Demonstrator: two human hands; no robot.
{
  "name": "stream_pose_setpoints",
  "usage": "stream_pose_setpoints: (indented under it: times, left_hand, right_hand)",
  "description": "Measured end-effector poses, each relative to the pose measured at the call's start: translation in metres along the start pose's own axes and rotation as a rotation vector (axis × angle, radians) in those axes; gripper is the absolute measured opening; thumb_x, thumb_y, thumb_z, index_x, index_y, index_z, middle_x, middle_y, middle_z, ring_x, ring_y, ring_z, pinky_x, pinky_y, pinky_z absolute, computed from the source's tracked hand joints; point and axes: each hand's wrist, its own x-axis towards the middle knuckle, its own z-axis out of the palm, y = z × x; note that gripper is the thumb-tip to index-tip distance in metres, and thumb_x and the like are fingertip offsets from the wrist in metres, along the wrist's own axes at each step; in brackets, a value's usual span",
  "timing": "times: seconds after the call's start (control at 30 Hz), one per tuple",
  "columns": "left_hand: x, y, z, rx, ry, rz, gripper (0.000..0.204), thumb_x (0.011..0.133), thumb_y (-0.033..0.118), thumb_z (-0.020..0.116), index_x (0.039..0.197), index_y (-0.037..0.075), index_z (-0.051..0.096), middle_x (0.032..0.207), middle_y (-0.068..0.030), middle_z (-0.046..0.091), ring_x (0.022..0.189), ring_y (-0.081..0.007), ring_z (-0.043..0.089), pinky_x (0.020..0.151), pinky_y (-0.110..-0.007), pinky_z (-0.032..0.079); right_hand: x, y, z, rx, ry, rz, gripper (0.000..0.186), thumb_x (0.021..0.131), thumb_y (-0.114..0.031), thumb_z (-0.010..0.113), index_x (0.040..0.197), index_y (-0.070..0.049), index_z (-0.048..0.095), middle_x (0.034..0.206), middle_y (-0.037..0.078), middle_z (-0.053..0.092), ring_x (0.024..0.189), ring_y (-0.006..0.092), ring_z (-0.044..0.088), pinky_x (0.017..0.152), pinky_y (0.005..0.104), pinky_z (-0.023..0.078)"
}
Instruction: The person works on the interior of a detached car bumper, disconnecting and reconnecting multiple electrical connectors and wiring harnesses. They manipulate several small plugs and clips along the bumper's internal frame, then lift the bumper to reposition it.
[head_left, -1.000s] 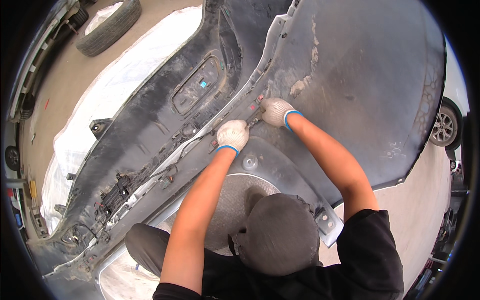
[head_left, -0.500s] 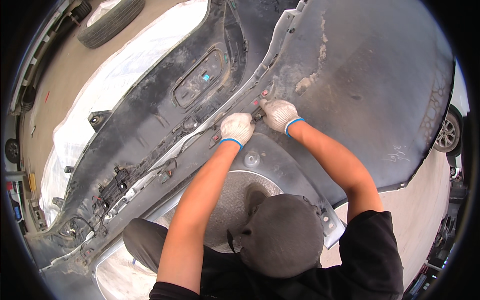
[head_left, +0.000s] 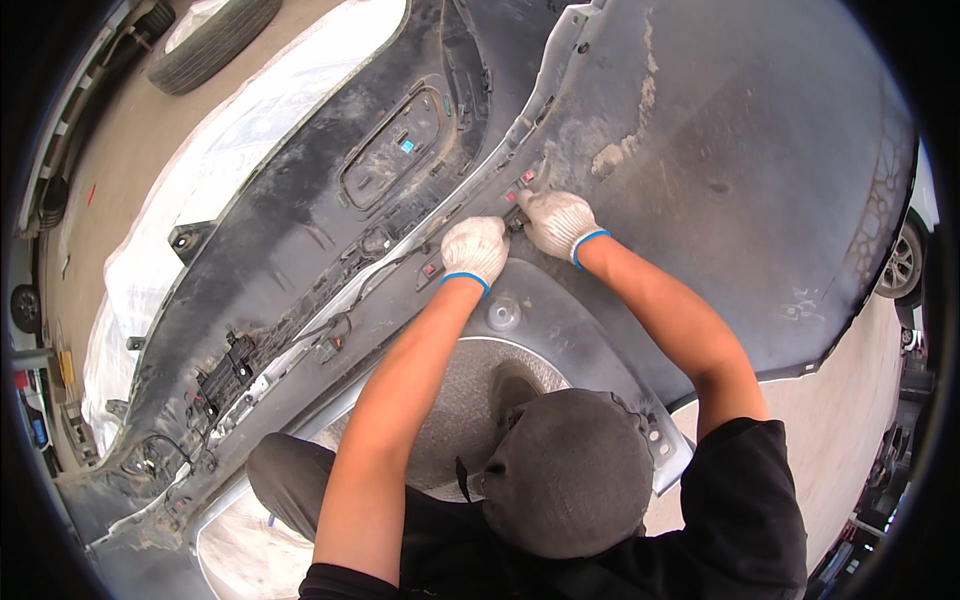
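Observation:
A large dark grey car bumper [head_left: 700,230] lies with its inner side up, dusty and scuffed. Both my hands wear white knit gloves with blue cuffs and meet at a seam near its middle. My left hand [head_left: 475,250] is closed, knuckles up, its fingertips hidden. Just to the right, my right hand [head_left: 557,220] is closed too, with its fingers bent against the panel. Between them shows a small dark piece [head_left: 516,222], too covered to name. Red clips [head_left: 528,177] sit just beyond the hands, and another red clip [head_left: 430,270] lies left of the left hand.
A thin cable [head_left: 385,268] runs along the seam to a black bracket [head_left: 238,360] with wires at the lower left. White sheeting [head_left: 170,240] lies beyond the bumper's left edge. A tyre [head_left: 215,50] rests at the upper left, and a car wheel [head_left: 903,260] shows at far right.
The view has shifted slightly, so the bumper appears a little displaced. Both hands stay at the same spot on the seam, with only a small shift of the right fingers.

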Motion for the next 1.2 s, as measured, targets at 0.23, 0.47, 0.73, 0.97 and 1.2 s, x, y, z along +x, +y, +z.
stream_pose_setpoints:
  times: [0.23,0.47,0.73,0.97,1.2]
  left_hand:
    - [0.004,0.001,0.006,-0.016,0.022,0.009,0.018,0.084,0.026,0.068,0.084,0.008,0.073,0.086,-0.0195,0.072,0.085,-0.0389,0.071,0.074,-0.050,0.057]
    - [0.002,0.020,-0.015,0.044,-0.098,-0.156,0.026,0.082,0.030,0.072,0.090,0.006,0.076,0.090,-0.0208,0.073,0.089,-0.0379,0.072,0.079,-0.048,0.057]
    - [0.014,0.004,0.007,0.026,-0.160,-0.101,0.031,0.081,0.032,0.072,0.094,0.004,0.076,0.099,-0.0221,0.072,0.095,-0.0383,0.070,0.086,-0.048,0.056]
    - [0.018,0.000,0.008,-0.045,-0.185,-0.091,0.031,0.081,0.031,0.069,0.092,0.002,0.074,0.099,-0.0246,0.070,0.098,-0.0407,0.067,0.088,-0.049,0.053]
    - [0.018,0.002,0.012,-0.093,-0.176,-0.144,0.032,0.080,0.031,0.069,0.091,0.001,0.074,0.097,-0.0249,0.070,0.098,-0.0416,0.067,0.088,-0.050,0.052]
  right_hand:
    - [0.003,0.000,0.005,0.013,0.042,-0.033,0.026,0.086,-0.011,0.057,0.112,-0.002,0.057,0.091,0.021,0.071,0.091,0.0395,0.069,0.080,0.0507,0.054]
    - [0.002,0.004,0.008,-0.016,0.041,-0.049,0.025,0.087,-0.010,0.057,0.111,-0.001,0.057,0.090,0.021,0.071,0.090,0.0389,0.070,0.079,0.0505,0.054]
    - [0.006,-0.002,-0.006,-0.005,-0.045,-0.040,0.034,0.087,-0.007,0.057,0.120,-0.001,0.059,0.097,0.023,0.072,0.096,0.0393,0.070,0.082,0.0497,0.055]
    - [0.008,0.004,-0.007,0.015,-0.046,-0.125,0.029,0.083,-0.008,0.062,0.112,-0.001,0.060,0.097,0.022,0.072,0.097,0.0390,0.070,0.083,0.0496,0.055]
    - [0.011,0.011,0.003,0.013,0.016,-0.199,0.020,0.083,-0.009,0.063,0.101,-0.002,0.063,0.096,0.020,0.072,0.095,0.0376,0.071,0.081,0.0476,0.056]
